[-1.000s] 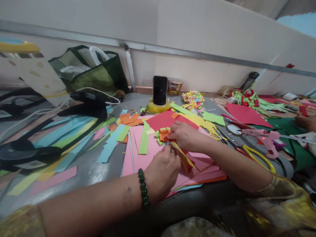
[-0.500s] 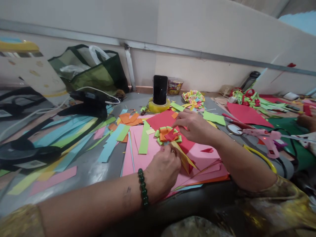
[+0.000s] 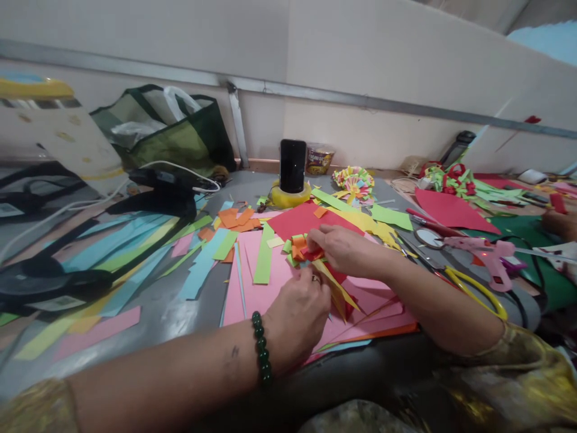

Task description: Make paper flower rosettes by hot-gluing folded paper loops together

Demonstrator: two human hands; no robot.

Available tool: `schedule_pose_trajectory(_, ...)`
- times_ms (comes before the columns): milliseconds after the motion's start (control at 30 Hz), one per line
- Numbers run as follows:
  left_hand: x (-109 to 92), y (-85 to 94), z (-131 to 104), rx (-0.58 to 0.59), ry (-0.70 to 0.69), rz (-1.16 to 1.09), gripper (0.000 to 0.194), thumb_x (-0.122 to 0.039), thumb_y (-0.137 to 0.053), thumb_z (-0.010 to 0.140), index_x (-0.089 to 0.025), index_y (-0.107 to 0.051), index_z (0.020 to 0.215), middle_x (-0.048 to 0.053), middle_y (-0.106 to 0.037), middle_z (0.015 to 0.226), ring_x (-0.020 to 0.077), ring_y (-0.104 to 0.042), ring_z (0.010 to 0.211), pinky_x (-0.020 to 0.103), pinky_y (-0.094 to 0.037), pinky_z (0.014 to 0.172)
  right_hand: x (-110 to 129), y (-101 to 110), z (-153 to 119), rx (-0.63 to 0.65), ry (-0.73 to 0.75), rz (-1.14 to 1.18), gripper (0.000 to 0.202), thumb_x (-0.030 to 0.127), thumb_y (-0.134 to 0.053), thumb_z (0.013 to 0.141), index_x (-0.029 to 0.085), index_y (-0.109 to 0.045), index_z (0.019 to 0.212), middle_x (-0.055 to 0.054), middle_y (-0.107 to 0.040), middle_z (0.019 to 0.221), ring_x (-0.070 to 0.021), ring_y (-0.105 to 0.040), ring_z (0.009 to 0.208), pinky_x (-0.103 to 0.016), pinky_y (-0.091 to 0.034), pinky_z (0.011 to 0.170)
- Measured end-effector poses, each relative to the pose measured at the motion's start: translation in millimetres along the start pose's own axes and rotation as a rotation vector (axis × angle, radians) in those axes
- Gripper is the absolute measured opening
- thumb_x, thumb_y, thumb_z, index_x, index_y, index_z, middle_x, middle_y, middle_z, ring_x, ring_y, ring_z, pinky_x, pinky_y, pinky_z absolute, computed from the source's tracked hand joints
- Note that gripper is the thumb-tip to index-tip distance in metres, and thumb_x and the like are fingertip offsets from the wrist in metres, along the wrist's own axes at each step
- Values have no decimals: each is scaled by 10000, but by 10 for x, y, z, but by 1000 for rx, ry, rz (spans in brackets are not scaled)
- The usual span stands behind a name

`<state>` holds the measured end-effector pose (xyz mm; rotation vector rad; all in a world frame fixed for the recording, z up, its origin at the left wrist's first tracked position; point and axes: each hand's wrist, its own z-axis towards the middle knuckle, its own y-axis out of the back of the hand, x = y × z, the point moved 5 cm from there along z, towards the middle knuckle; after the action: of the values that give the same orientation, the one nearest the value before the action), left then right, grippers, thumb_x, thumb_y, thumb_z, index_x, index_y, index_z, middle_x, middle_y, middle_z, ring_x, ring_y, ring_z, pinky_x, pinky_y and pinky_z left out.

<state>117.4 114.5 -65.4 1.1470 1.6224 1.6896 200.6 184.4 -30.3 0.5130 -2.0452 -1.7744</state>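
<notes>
A small paper flower [image 3: 297, 246] with green and orange loops sits above the stack of pink paper sheets [image 3: 246, 264]. My left hand [image 3: 303, 313], with a dark green bead bracelet [image 3: 261, 346], is closed at the flower's near side, its fingertips pinching the flower's base. Folded yellow paper [image 3: 337, 287] sticks out beside that hand. My right hand [image 3: 349, 249] reaches in from the right with curled fingers pressed on the flower's middle, which it mostly covers. Under the right hand lies a red sheet [image 3: 293, 221].
Coloured strips [image 3: 198, 264] lie scattered at left, near black headset-like gear [image 3: 58, 279]. A phone [image 3: 292, 165] stands in a yellow tape roll [image 3: 291, 195]. At right are yellow-handled scissors [image 3: 482, 294], a pink glue gun [image 3: 493, 258] and another person's hand [image 3: 561, 225].
My right hand has moved down and left onto the flower, covering its red centre. More of the scissors and yellow paper now shows behind my right arm. My left hand stays in place.
</notes>
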Motion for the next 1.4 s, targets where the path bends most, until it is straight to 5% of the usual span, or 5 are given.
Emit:
schedule_pose_trajectory(600, 5, -9, 12, -13, 13, 3, 212, -92, -512, 897, -81, -691, 1009, 175, -695, 951, 259, -610, 845, 363, -538, 705, -30, -75, 61, -100, 71, 108, 300, -12, -535, 759, 163, -618, 988, -65, -638, 897, -176, -546, 756, -265, -363, 672)
schedule_pose_trajectory(833, -7, -12, 7, -24, 13, 52, 264, -89, -508, 892, -57, -676, 1093, 188, -687, 985, 276, -616, 846, 393, -536, 718, -285, 244, -98, -465, 104, 326, 414, -85, -368, 700, 195, -577, 923, -48, -693, 948, -175, -630, 931, -288, -460, 823)
schedule_pose_trajectory(1267, -2, 14, 8, 8, 3, 64, 255, -89, -522, 874, -60, -682, 1072, 183, -702, 990, 260, -625, 875, 358, -543, 727, -31, 22, 1, -31, 29, 121, 235, -13, -525, 782, 172, -608, 900, -67, -637, 899, -171, -575, 779, -258, -387, 676)
schedule_pose_trajectory(1400, 3, -9, -1, -18, 20, 39, 252, -81, -510, 875, -62, -684, 1057, 177, -689, 936, 269, -619, 842, 379, -539, 705, -76, 83, -10, -204, 101, 277, 313, -53, -462, 759, 185, -584, 922, -70, -655, 968, -179, -606, 876, -277, -439, 755)
